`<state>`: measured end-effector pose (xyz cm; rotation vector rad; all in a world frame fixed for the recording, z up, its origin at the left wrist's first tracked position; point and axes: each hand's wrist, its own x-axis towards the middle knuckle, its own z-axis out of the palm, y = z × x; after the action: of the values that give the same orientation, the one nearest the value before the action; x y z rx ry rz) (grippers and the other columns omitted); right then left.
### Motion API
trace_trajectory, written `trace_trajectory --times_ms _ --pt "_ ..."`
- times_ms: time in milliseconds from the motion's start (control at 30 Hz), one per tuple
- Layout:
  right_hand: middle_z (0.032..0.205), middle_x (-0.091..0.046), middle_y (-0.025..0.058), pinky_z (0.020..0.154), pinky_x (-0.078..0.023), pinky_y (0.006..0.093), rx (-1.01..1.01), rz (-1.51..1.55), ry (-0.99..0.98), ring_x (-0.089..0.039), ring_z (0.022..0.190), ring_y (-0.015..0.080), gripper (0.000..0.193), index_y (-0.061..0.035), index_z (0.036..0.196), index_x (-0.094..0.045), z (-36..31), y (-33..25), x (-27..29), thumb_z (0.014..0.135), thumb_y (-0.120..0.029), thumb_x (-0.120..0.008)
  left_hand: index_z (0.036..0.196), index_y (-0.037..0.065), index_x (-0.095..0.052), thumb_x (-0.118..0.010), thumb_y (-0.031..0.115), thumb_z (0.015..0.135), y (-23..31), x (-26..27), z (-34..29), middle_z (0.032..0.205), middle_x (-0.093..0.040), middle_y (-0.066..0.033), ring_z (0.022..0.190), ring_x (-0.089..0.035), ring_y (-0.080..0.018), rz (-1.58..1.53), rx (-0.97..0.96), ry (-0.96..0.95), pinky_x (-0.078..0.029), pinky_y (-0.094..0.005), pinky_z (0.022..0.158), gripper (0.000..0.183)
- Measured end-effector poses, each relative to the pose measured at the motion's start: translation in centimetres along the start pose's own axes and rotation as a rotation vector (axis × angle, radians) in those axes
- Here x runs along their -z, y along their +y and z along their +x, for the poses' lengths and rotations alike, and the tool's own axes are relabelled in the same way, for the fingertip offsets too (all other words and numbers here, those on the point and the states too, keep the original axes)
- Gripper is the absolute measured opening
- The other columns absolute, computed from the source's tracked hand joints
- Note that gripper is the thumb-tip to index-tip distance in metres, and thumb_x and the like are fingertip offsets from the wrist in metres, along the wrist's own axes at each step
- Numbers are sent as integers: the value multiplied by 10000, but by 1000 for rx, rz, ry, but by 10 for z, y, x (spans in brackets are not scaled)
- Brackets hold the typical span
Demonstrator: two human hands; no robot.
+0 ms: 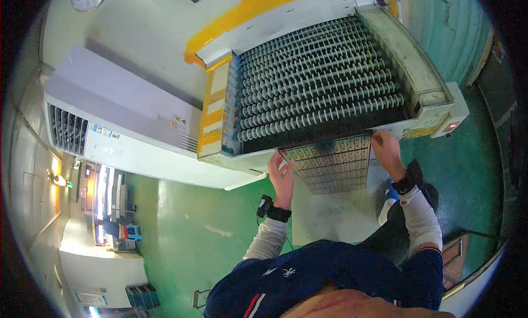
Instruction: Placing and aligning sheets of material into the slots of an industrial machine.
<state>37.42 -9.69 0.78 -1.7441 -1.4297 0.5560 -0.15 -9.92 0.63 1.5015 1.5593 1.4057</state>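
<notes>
The person stands at the mouth of a roller conveyor [319, 81] and holds a flat gridded panel [330, 163] by its two side edges. The left hand [282, 174] pinches the panel's left edge and the right hand [386, 148] grips its upper right corner, so the hands are set well apart with the panel spanning between them. The panel's far edge sits right at the conveyor's front lip, just below the last roller; its near edge hangs free over a grey mat [335, 213] on the green floor [209, 230].

Left of the conveyor the floor lies open — a wide green stretch running toward a white cabinet [121, 131] with a louvred end. Right of the conveyor the room is tighter, with a small white box bearing a red light [452, 125] fixed at its corner.

Yellow and white rectangular labels [213, 117] run down the conveyor's left side rail, and a yellow band [247, 12] crosses the machine housing behind it. A small yellow triangular sign [177, 121] sits on the cabinet face.
</notes>
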Motion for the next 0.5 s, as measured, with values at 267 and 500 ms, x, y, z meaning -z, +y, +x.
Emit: trace_trajectory --times_ms 267,500 --pt "976 -748 219 783 -561 439 18 240 -51 -746 917 374 223 -1 1046 -723 -10 6 8 949 -200 -700 1422 55 -543 -746 -3 965 3 -4 -8 1383 -541 -72 1292 -576 -224 -24 -24 7 -576 -360 999 503" --pt "988 -746 232 798 -562 439 4 267 -34 -742 935 386 243 5 1053 -738 -17 -11 11 951 -209 -688 1433 33 -558 -759 38 963 10 1 -11 1381 -541 -96 1272 -583 -225 -25 -67 17 -563 -374 1011 511"
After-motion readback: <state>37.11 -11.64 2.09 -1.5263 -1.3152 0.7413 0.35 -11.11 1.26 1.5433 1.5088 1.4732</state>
